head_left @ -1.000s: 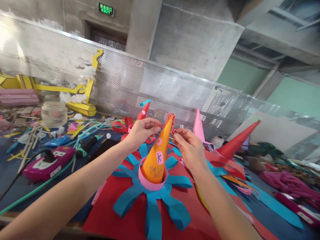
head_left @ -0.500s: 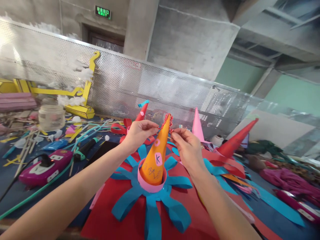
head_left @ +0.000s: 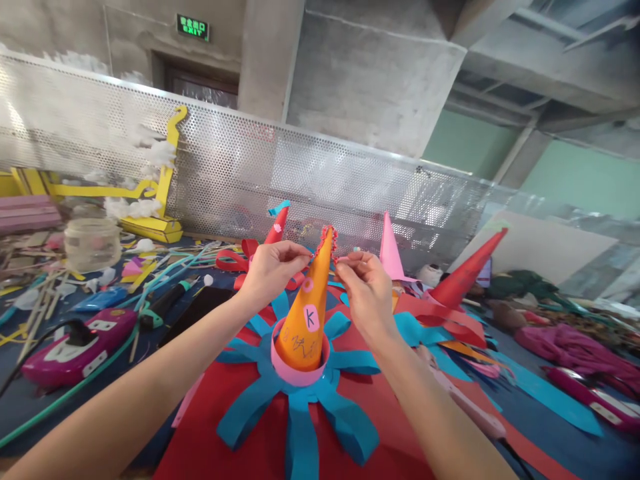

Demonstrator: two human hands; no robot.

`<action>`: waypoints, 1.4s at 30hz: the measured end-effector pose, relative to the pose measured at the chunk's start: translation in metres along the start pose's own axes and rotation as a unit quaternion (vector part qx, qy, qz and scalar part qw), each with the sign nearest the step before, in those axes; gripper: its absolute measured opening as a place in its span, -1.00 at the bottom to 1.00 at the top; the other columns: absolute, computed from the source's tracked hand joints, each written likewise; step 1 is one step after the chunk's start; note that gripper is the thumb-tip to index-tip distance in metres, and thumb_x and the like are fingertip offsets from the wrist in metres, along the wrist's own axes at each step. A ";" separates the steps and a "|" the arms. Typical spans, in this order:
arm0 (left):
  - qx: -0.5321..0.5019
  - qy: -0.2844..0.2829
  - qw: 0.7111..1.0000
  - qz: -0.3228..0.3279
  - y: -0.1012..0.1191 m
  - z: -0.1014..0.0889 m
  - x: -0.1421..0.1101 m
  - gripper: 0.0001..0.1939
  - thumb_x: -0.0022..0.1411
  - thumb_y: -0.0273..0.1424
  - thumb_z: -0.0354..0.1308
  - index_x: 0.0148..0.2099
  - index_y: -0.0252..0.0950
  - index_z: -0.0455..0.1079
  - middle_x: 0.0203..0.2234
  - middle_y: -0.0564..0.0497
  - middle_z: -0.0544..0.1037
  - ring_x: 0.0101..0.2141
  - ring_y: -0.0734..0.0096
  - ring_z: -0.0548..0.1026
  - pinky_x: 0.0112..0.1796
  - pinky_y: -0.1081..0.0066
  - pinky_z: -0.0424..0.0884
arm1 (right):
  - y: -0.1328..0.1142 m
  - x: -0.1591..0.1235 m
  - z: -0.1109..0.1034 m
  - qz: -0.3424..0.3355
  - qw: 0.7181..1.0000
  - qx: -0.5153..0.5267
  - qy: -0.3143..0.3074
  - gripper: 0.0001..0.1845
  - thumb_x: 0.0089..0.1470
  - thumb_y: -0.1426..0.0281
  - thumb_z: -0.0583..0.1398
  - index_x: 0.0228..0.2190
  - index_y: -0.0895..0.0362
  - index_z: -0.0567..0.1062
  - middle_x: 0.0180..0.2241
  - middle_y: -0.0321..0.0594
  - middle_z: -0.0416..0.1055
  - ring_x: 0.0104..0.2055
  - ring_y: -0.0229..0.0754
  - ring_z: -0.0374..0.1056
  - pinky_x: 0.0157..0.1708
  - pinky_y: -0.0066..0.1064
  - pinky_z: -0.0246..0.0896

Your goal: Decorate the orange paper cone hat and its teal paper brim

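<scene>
An orange paper cone (head_left: 306, 310) with a pink "K" label stands upright in a pink ring, ringed by blue paper loops (head_left: 300, 413) on a red sheet (head_left: 240, 433). A red frilly trim (head_left: 327, 235) sits at the cone's tip. My left hand (head_left: 273, 270) pinches at the tip from the left, fingers closed. From the right, my right hand (head_left: 365, 290) also pinches at the trim near the tip. What else either hand holds is too small to make out.
A red cone (head_left: 277, 227), a pink cone (head_left: 389, 250) and a tilted red cone (head_left: 467, 270) stand behind. Left lie a magenta glue gun (head_left: 75, 337) with its cable, a jar (head_left: 93, 243), sticks and scraps. A perforated metal screen (head_left: 250, 173) backs the table.
The view has shifted a little, so everything sits slightly lower left. Both hands stay pinched at the cone's tip with small finger movements.
</scene>
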State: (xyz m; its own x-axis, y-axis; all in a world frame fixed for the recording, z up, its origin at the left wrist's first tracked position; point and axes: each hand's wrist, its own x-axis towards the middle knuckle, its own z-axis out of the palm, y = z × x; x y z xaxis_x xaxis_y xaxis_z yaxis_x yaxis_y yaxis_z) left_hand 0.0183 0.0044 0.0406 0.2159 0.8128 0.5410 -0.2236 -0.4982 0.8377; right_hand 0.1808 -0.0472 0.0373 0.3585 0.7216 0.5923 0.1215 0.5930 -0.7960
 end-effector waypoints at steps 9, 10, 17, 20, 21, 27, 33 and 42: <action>0.015 0.013 0.999 0.031 -0.006 0.000 0.000 -0.88 0.09 -0.38 0.25 -0.32 -0.31 0.55 -0.44 0.01 0.62 -0.40 0.41 0.55 -0.30 0.40 0.47 | 0.003 -0.003 0.005 -0.029 1.000 -0.005 0.009 -0.76 -0.01 0.37 0.30 -0.35 0.05 0.31 -0.41 -0.34 0.45 -0.41 -0.25 0.37 -0.32 -0.31 0.31; 0.013 0.011 0.999 0.029 -0.006 0.000 0.000 -0.88 0.09 -0.37 0.25 -0.32 -0.31 0.55 -0.45 0.02 0.61 -0.41 0.42 0.54 -0.31 0.41 0.47 | 0.004 -0.003 0.004 -0.032 0.999 -0.004 0.008 -0.77 0.00 0.37 0.29 -0.35 0.05 0.32 -0.40 -0.33 0.45 -0.40 -0.25 0.38 -0.31 -0.31 0.32; -0.058 -0.008 0.998 -0.015 0.002 0.000 -0.005 -0.81 0.04 -0.40 0.30 -0.25 -0.33 0.55 -0.38 -0.02 0.63 -0.35 0.40 0.57 -0.24 0.40 0.48 | 0.011 -0.002 -0.004 -0.037 0.999 -0.010 -0.008 -0.83 0.00 0.34 0.31 -0.35 0.08 0.44 -0.34 -0.26 0.47 -0.29 -0.20 0.40 -0.22 -0.27 0.36; -0.068 -0.012 0.997 -0.031 0.004 0.000 -0.006 -0.80 0.07 -0.41 0.27 -0.21 -0.34 0.54 -0.41 -0.03 0.63 -0.41 0.41 0.56 -0.31 0.41 0.47 | 0.012 -0.003 -0.007 -0.028 0.999 -0.013 -0.018 -0.85 0.05 0.31 0.29 -0.31 0.07 0.48 -0.31 -0.25 0.45 -0.28 -0.21 0.39 -0.22 -0.28 0.37; -0.072 -0.009 0.997 -0.035 0.004 0.000 -0.006 -0.80 0.08 -0.41 0.26 -0.20 -0.34 0.53 -0.41 -0.03 0.63 -0.41 0.42 0.56 -0.33 0.42 0.47 | 0.012 -0.003 -0.008 -0.023 0.999 -0.015 -0.019 -0.85 0.07 0.29 0.28 -0.30 0.07 0.49 -0.32 -0.26 0.44 -0.29 -0.22 0.38 -0.23 -0.28 0.38; -0.079 0.011 0.995 -0.058 0.001 -0.001 -0.003 -0.85 0.15 -0.41 0.24 -0.22 -0.35 0.55 -0.41 -0.03 0.63 -0.38 0.47 0.56 -0.38 0.52 0.42 | 0.009 -0.004 -0.006 0.003 0.999 -0.042 -0.023 -0.79 0.06 0.22 0.29 -0.29 0.07 0.52 -0.37 -0.28 0.42 -0.41 -0.25 0.32 -0.40 -0.34 0.34; -0.082 0.006 0.994 -0.072 0.002 -0.002 -0.003 -0.85 0.16 -0.41 0.24 -0.23 -0.35 0.55 -0.37 -0.05 0.63 -0.34 0.45 0.57 -0.38 0.53 0.40 | 0.010 -0.002 -0.005 0.014 0.997 -0.065 -0.034 -0.76 0.04 0.17 0.30 -0.32 0.07 0.55 -0.39 -0.27 0.44 -0.42 -0.23 0.30 -0.43 -0.34 0.28; -0.060 -0.005 0.995 -0.078 0.005 -0.005 -0.004 -0.90 0.14 -0.43 0.25 -0.31 -0.34 0.57 -0.43 -0.04 0.63 -0.41 0.49 0.50 -0.39 0.50 0.36 | 0.010 -0.004 -0.004 0.028 0.997 -0.053 -0.041 -0.77 0.01 0.20 0.31 -0.33 0.08 0.56 -0.39 -0.27 0.44 -0.42 -0.25 0.27 -0.40 -0.33 0.24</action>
State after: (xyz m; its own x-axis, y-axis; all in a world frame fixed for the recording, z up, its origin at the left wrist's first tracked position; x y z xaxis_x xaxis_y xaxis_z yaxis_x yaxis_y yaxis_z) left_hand 0.0119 -0.0005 0.0424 0.2657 0.8741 0.4066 -0.2978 -0.3268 0.8970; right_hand 0.1841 -0.0453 0.0267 0.2915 0.7817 0.5514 0.2024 0.5129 -0.8342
